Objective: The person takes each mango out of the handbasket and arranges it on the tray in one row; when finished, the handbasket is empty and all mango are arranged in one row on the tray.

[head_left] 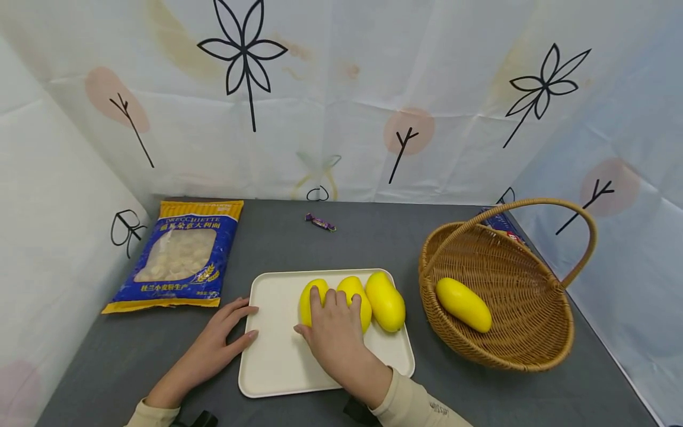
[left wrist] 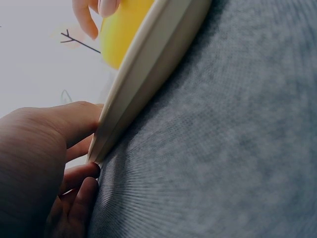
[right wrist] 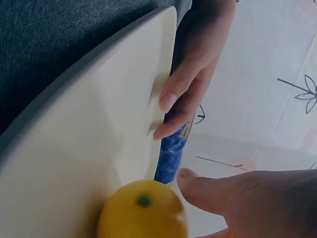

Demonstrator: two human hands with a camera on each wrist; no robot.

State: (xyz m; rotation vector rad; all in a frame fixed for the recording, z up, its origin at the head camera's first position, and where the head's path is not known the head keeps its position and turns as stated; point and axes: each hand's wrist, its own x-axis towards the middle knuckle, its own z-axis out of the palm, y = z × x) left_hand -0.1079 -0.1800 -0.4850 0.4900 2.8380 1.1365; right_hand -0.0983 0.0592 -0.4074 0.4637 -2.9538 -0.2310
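Three yellow mangoes lie on a cream tray (head_left: 283, 373): a left mango (head_left: 304, 305), a middle mango (head_left: 352, 284) and a right mango (head_left: 386, 302). My right hand (head_left: 341, 338) reaches over the left and middle ones, its fingers extended and covering part of both. In the right wrist view, the thumb (right wrist: 203, 191) stands apart from the nearest mango (right wrist: 143, 213), which shows a green stem spot. My left hand (head_left: 213, 338) touches the tray's left rim with thumb and fingers spread. Another mango (head_left: 464, 304) rests in a wicker basket (head_left: 523, 308).
A blue and yellow pasta bag (head_left: 181, 255) lies at the back left. Behind the tray sits a small purple wrapped candy (head_left: 320, 222). The basket's tall handle (head_left: 589, 237) arches up at the right, with a dark blue package (head_left: 498, 221) partly hidden behind it.
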